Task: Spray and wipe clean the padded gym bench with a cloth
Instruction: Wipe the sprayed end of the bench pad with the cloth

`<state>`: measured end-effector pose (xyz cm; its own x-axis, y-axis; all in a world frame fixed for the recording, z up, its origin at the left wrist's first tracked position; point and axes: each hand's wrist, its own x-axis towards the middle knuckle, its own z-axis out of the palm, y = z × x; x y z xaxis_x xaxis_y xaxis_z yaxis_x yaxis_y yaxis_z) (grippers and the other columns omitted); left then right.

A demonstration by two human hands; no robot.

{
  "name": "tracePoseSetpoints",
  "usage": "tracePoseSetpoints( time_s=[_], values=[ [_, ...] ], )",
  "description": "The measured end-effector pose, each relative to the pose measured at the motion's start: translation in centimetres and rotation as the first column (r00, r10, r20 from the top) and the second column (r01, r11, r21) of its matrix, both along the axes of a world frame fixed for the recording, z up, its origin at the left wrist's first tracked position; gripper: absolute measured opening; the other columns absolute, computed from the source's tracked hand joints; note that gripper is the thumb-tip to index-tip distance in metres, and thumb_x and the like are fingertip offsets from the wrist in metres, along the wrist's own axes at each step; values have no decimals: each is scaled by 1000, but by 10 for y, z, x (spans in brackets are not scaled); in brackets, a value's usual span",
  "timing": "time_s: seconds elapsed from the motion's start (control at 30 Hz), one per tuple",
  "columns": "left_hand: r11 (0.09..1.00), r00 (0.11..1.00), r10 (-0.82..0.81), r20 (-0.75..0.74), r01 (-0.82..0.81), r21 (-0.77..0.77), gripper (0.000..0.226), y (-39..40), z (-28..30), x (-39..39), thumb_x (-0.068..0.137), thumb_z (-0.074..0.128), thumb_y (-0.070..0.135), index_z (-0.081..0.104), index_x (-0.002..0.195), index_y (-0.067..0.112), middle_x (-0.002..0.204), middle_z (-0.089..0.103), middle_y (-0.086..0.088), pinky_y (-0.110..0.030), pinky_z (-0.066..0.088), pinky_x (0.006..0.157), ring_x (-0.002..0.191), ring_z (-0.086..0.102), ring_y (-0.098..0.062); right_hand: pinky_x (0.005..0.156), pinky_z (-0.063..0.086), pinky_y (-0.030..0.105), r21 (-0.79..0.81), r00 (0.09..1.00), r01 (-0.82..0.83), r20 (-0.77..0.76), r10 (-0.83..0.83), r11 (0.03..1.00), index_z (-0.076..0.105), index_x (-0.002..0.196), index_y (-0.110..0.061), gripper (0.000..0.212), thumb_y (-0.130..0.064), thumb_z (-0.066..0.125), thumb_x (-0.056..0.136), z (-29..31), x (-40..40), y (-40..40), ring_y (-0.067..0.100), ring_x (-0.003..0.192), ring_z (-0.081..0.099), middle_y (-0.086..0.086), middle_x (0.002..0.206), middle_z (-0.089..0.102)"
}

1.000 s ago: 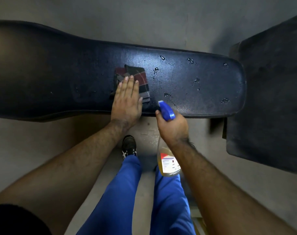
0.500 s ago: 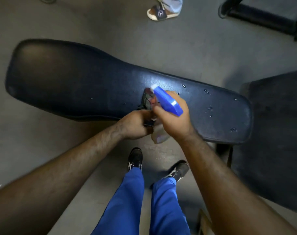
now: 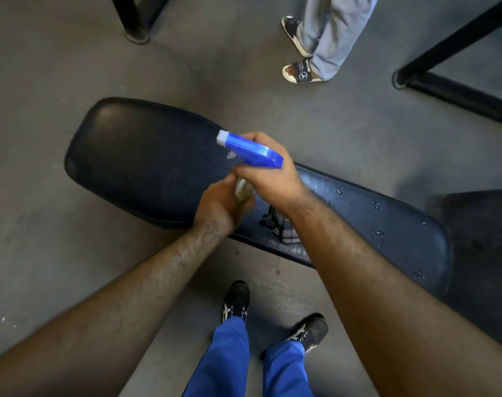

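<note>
Beyond bench (image 3: pixel 135 164), bystander's sandalled feet (image 3: pixel 300 73)

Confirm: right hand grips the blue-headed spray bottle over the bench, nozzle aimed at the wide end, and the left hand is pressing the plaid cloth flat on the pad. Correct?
Not quite. In the head view the left hand is at the spray bottle, not on the plaid cloth, which lies on the bench untouched. The rest holds: the right hand grips the bottle, nozzle toward the wide end.
</note>
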<state>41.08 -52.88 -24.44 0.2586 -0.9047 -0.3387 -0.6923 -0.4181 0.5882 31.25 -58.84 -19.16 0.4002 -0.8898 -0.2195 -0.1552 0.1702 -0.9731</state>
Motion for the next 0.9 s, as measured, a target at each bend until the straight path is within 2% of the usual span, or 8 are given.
tracePoseSetpoints(
  time_s=[0.1,0.2,0.33,0.47,0.57,0.63,0.8,0.9],
  values=[
    [998,998,60,-18,-59,8,18,-7,-11,-2,86,63,34,57,100,25,96,68,-1,-34,53,82,92,66,-22,59,52,25,30,999,-14,-35,15,999,67,91,-14,32,9,63,69,-9,5,-9,17,65,62,3,77,67],
    [997,997,75,-4,-75,-5,16,-12,-16,-6,87,63,32,49,94,29,83,60,7,-27,46,72,83,63,-16,61,52,28,37,998,16,-68,-14,999,68,88,-16,31,10,64,71,-16,6,-16,16,64,62,2,74,66],
    [994,994,111,-6,-111,1,17,-10,-17,-10,85,62,34,47,92,31,82,58,9,-29,51,75,83,64,-17,65,53,30,12,998,-7,-62,8,1000,68,94,-16,36,12,64,71,-18,2,-14,11,68,62,4,81,70],
    [986,985,168,-48,-168,-6,18,-5,-19,-16,83,62,38,56,97,27,88,68,4,-36,56,81,87,68,-19,62,54,28,21,994,27,-105,-25,999,65,88,-24,39,12,68,76,-24,-7,-6,8,64,61,-12,68,65],
    [984,980,179,-89,-180,-3,27,-3,-17,-24,78,54,48,55,100,31,87,69,3,-38,58,80,86,69,-19,70,57,38,19,985,50,-164,-46,999,67,85,-23,20,-4,72,80,-31,-14,-2,12,67,65,-7,69,66],
    [989,986,149,-80,-150,-8,31,-2,-19,-28,81,53,50,55,104,30,91,69,3,-37,58,81,88,69,-19,76,58,41,18,979,29,-202,-25,999,69,93,-17,13,-11,73,82,-32,-16,-1,11,71,66,-10,73,65],
    [987,986,157,-50,-158,-21,27,-1,-20,-35,90,59,34,55,113,20,95,69,-1,-39,57,83,89,69,-21,85,60,49,62,967,22,-253,-6,998,70,102,-17,19,-16,73,84,-30,-21,1,18,82,70,-6,81,69],
    [984,984,176,-38,-176,-16,24,-1,-17,-37,90,55,35,55,109,21,82,63,7,-33,55,75,82,67,-18,92,58,46,103,986,47,-162,-29,994,66,111,-21,32,-9,74,83,-35,-26,4,11,91,70,-9,93,70]
  ],
)
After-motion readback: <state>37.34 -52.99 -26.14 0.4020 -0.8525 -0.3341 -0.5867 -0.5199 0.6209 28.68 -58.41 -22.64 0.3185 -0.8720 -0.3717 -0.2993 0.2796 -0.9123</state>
